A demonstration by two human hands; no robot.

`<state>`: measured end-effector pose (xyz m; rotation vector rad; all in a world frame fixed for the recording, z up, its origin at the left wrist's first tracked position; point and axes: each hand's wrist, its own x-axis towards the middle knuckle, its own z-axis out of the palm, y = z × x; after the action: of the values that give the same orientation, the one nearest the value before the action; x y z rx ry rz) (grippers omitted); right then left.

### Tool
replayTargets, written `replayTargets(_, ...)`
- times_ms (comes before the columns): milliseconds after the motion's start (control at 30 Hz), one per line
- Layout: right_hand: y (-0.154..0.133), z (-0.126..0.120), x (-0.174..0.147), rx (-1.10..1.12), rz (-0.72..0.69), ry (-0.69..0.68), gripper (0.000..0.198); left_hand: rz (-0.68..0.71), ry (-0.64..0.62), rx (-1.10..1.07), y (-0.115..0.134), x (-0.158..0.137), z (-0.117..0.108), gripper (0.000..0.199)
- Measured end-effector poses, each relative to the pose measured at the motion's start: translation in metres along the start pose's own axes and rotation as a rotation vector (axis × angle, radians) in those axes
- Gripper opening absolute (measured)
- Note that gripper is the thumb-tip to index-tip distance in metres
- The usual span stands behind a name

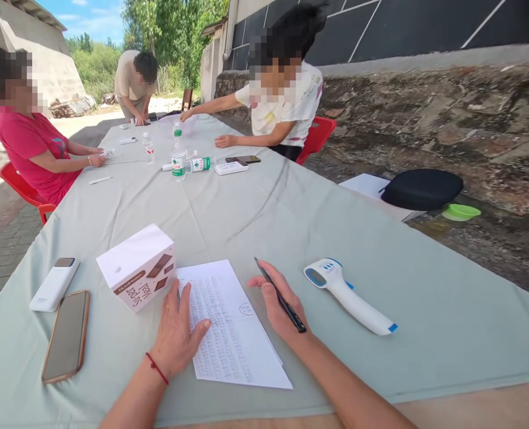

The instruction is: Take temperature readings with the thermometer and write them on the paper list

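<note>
Head view: on the counter [246, 220], written sheets [229, 325] lie beside the white box [134, 265] and could slide should the left hand [177, 328], spread over them, lift; the right hand [277, 311], closed around the black pen [290, 310], could drop it through a slack hold.

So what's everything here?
cloth table: 1, greenish, centre
handwritten page: 1, white, front
slim pen: 1, black, front
boxy carton: 1, white, left
thermometer gun: 1, white, right
flat phone: 1, dark, left
oblong gadget: 1, white, left
plastic bottles: 3, clear, middle
smaller things: several, mixed, farther
people: 3, various tops, back
plastic chairs: 2, red, sides
oval case: 1, black, right
shallow bowl: 1, green, right
left hand: 1, over page
right hand: 1, around pen
</note>
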<state>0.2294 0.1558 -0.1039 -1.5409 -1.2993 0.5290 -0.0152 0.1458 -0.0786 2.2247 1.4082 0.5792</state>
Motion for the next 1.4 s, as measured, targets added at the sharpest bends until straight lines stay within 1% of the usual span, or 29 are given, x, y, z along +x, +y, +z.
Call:
replayTargets(100,0.001,0.0,-0.001,0.049,-0.061,0.085,0.062,0.029,-0.01,0.042,0.001,0.0,-0.001,0.064)
replayTargets(167,0.001,0.001,0.001,0.073,-0.115,0.1,0.057,0.057,-0.005,0.073,0.0,0.0,-0.001,0.061)
replayTargets(233,-0.001,0.002,0.003,0.08,-0.134,0.09,0.049,0.086,0.001,0.098,-0.001,0.0,-0.001,0.059)
replayTargets(367,-0.004,0.003,0.004,0.079,-0.063,0.082,0.034,0.113,0.023,0.131,-0.004,0.0,0.002,0.057)
replayTargets(467,-0.001,0.004,0.002,0.101,0.0,0.095,0.029,0.122,0.031,0.147,-0.006,0.0,0.003,0.056)
replayTargets(667,0.001,0.007,-0.001,0.196,0.099,0.101,0.027,0.155,0.024,0.206,-0.005,0.0,0.002,0.057)
replayTargets(767,-0.003,0.01,-0.002,0.26,0.162,0.071,0.026,0.172,0.023,0.222,-0.004,0.002,0.0,0.055)
replayTargets(900,-0.005,0.013,-0.001,0.326,0.193,0.033,0.027,0.202,0.04,0.232,-0.003,0.006,-0.001,0.053)
replayTargets(1000,-0.004,0.016,-0.002,0.361,0.207,0.02,0.025,0.212,0.028,0.242,-0.002,0.007,-0.002,0.052)
replayTargets(1133,-0.007,0.021,-0.001,0.432,0.267,0.004,0.023,0.223,0.017,0.275,-0.001,0.008,-0.002,0.052)
replayTargets(1200,-0.01,0.022,0.003,0.443,0.272,0.015,0.022,0.225,0.02,0.297,-0.001,0.009,0.0,0.054)
replayTargets(1300,-0.018,0.022,0.016,0.396,0.222,0.028,0.017,0.226,0.022,0.342,-0.002,0.011,0.003,0.057)
replayTargets(1400,-0.024,0.024,0.029,0.397,0.166,-0.033,0.013,0.218,0.034,0.377,-0.003,0.012,0.007,0.057)
